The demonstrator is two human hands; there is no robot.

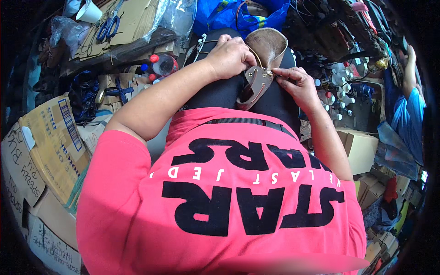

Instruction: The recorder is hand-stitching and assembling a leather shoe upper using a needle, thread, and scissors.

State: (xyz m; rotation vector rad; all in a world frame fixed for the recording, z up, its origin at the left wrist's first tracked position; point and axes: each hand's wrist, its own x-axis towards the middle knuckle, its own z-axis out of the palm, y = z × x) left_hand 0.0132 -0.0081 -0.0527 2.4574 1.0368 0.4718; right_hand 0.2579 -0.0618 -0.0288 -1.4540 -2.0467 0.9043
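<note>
A brown leather boot [267, 46] lies across my lap, its opening turned away from me. My left hand [229, 55] grips the boot's upper by the brown strap tab [257, 78] with metal rivets. My right hand [295, 80] pinches something thin at the edge of that tab; it looks like a needle or thread, too small to tell. Both forearms reach in over my pink printed shirt and black trousers.
Cardboard boxes [50, 142] stack at my left. A red-capped plastic bottle [162, 64], blue scissors [109, 25] and a white cup [89, 11] lie beyond. Small bottles [337, 87] crowd the right, with more boxes [362, 149]. Another person in blue [408, 105] is at far right.
</note>
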